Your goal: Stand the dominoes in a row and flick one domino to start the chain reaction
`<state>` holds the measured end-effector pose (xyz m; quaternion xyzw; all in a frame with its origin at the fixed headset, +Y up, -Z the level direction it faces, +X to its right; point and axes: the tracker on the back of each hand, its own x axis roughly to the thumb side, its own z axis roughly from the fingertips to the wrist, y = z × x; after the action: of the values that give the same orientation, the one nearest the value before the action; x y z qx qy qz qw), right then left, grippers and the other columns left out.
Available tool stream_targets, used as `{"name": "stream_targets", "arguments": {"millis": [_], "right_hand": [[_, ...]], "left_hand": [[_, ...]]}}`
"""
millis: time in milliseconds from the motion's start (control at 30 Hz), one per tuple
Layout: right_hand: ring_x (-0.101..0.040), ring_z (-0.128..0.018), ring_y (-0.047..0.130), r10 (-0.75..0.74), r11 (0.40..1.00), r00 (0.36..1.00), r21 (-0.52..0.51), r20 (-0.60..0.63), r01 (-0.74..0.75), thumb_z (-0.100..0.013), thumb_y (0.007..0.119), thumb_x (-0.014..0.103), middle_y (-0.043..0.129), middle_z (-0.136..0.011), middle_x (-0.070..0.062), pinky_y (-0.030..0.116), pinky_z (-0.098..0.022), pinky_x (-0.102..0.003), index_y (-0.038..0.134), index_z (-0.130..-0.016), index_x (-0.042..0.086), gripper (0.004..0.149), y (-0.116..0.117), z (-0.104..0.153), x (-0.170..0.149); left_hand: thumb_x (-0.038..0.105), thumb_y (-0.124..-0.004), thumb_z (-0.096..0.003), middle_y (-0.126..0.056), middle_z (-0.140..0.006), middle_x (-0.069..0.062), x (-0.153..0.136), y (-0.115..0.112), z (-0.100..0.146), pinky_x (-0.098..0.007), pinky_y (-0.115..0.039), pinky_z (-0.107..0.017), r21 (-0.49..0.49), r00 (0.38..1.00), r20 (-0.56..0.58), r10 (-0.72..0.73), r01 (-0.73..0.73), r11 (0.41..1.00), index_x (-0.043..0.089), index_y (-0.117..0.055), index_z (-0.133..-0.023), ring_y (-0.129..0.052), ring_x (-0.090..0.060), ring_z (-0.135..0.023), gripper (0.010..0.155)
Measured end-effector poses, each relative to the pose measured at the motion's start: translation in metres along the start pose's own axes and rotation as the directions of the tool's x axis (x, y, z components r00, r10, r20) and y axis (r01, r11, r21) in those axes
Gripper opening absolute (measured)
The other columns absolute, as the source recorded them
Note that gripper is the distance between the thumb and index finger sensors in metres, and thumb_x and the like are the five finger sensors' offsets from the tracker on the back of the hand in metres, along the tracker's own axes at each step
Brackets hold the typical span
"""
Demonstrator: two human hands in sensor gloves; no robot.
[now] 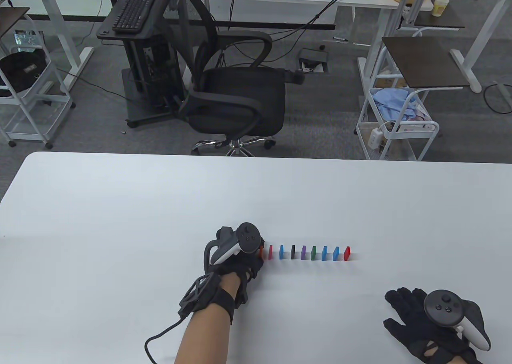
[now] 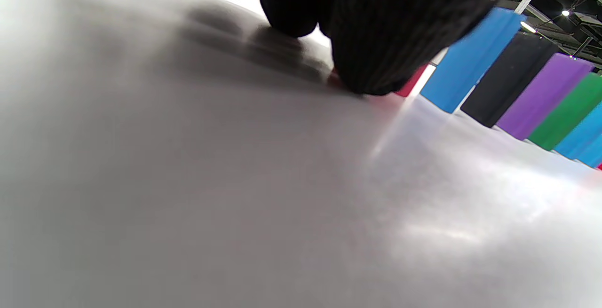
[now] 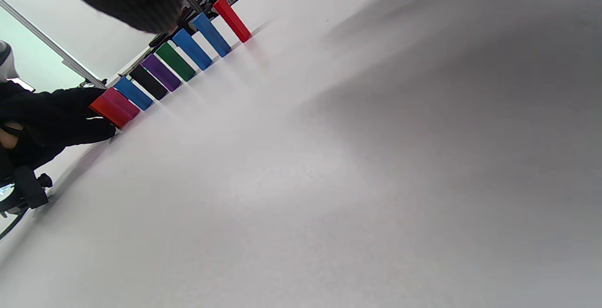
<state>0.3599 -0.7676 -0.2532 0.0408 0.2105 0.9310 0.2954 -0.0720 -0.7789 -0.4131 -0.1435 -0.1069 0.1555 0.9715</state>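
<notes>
**Dominoes in row, left hand at end piece**

Table view: dominoes [image 1: 312,253] stand upright in a row on the desk [image 1: 120,220]. Left hand [image 1: 236,260] at the row's left end; grip unclear. Right hand [image 1: 424,324] lies flat, fingers relaxed, well apart.

Left wrist view: fingertips [image 2: 371,63] touch desk beside the red domino [image 2: 414,82].

Right wrist view: left hand's fingers [image 3: 70,110] pinch the red end domino [image 3: 110,110].

Grey carpet floor [image 1: 332,112] runs behind the white bench [image 1: 120,228], and a black mesh office chair [image 1: 236,96] sits right at its far edge. Left, a black keyboard [image 1: 134,10] tops a dark stand; white wire carts [image 1: 400,128] flank both sides.
</notes>
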Motion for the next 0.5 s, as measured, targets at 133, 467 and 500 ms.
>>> {"name": "stream_targets", "arguments": {"millis": [133,467,500], "right_hand": [[-0.043,-0.097,-0.007,0.0,1.0,1.0,0.001,-0.001,0.0,-0.053,0.069,0.051,0.014,-0.114,-0.013,0.003,-0.07,-0.064,0.03,-0.104,0.028,0.068,0.0,0.0,0.0],[-0.043,-0.097,-0.007,0.003,1.0,1.0,0.007,0.0,-0.003,-0.053,0.069,0.051,0.014,-0.114,-0.013,0.003,-0.07,-0.064,0.03,-0.104,0.028,0.068,0.002,-0.001,0.001],[-0.043,-0.097,-0.007,0.003,1.0,1.0,0.008,-0.001,-0.003,-0.053,0.068,0.051,0.013,-0.114,-0.014,0.003,-0.07,-0.064,0.03,-0.104,0.028,0.068,0.002,-0.001,0.001]], "left_hand": [[0.04,-0.09,-0.0421,-0.054,-0.11,-0.006,-0.002,0.0,0.005,-0.072,-0.012,-0.07,-0.014,1.0,-0.01,-0.025,0.024,1.0,0.023,-0.057,-0.098,-0.038,-0.034,-0.108,0.067],[0.048,-0.079,-0.0448,-0.032,-0.116,-0.01,-0.012,0.022,0.042,-0.071,-0.005,-0.068,-0.035,0.994,-0.059,-0.09,0.088,0.995,0.024,-0.047,-0.103,-0.013,-0.037,-0.109,0.07],[0.048,-0.077,-0.0452,-0.031,-0.116,-0.01,-0.011,0.024,0.046,-0.071,-0.005,-0.068,-0.033,0.994,-0.061,-0.089,0.087,0.996,0.024,-0.047,-0.103,-0.012,-0.037,-0.109,0.07]]}}
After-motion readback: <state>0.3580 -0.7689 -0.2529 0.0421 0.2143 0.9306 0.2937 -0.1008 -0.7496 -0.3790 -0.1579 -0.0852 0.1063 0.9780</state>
